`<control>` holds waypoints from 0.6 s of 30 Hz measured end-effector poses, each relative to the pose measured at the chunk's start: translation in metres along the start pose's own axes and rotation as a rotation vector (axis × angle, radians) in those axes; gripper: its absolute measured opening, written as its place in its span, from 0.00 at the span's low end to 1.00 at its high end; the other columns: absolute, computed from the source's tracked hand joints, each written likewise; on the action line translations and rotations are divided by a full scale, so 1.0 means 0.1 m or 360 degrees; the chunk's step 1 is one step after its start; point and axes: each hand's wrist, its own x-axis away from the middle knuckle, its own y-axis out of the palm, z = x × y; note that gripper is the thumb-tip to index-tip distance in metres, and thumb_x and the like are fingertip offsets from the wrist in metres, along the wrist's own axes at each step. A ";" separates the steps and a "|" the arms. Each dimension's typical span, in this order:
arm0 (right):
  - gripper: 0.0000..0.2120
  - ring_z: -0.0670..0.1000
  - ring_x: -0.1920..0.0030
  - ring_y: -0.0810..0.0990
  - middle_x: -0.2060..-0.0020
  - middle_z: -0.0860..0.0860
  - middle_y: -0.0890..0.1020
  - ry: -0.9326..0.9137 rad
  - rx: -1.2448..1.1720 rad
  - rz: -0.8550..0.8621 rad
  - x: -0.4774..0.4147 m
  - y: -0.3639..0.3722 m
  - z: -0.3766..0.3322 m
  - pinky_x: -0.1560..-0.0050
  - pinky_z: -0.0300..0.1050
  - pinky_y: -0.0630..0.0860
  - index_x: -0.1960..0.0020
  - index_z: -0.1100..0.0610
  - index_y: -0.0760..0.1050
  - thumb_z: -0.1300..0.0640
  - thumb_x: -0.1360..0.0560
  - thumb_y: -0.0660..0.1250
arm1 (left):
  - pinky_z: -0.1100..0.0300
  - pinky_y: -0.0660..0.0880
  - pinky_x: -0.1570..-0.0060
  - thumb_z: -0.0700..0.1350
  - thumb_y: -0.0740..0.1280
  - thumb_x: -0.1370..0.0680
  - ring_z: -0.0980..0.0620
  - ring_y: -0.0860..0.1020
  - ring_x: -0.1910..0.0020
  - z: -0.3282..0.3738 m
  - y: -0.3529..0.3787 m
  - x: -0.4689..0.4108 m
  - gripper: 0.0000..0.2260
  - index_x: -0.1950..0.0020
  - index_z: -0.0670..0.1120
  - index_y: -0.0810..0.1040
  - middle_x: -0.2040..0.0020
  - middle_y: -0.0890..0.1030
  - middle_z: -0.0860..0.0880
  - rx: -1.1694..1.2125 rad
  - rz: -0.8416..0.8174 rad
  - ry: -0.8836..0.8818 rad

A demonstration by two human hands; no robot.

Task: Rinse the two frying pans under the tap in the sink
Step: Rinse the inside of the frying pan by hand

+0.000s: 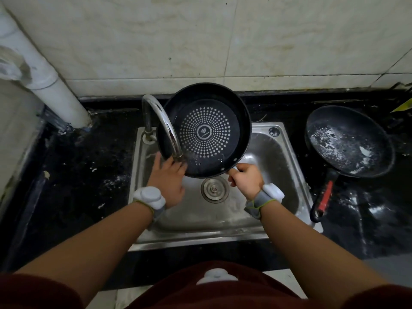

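A black frying pan [205, 130] with a white dot pattern inside is tilted up over the steel sink [283, 150], its near rim just under the curved chrome tap [165, 128]. A little water lies at the pan's low edge. My right hand [244, 180] grips the pan's handle, which is hidden inside my fist at the near right rim. My left hand [168, 181] lies with straight fingers against the pan's lower left wall, below the tap's spout. A second black frying pan [347, 141], streaked with white residue, rests on the counter to the right, its red and black handle [323, 200] pointing toward me.
The drain strainer [214, 188] sits in the sink floor below the pan. A dark wet counter [89, 175] surrounds the sink. A white pipe [55, 90] runs down at the back left. Tiled wall stands close behind the tap.
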 end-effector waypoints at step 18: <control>0.20 0.52 0.71 0.78 0.78 0.51 0.80 0.0017 -0.0089 -0.0069 0.11 -0.05 -0.11 0.54 0.48 0.77 0.71 0.58 0.78 0.46 0.28 0.62 | 0.44 0.78 0.57 0.44 0.65 0.23 0.43 0.78 0.50 0.13 -0.20 0.06 0.16 0.37 0.42 0.72 0.44 0.78 0.42 0.3555 -0.0314 -0.1377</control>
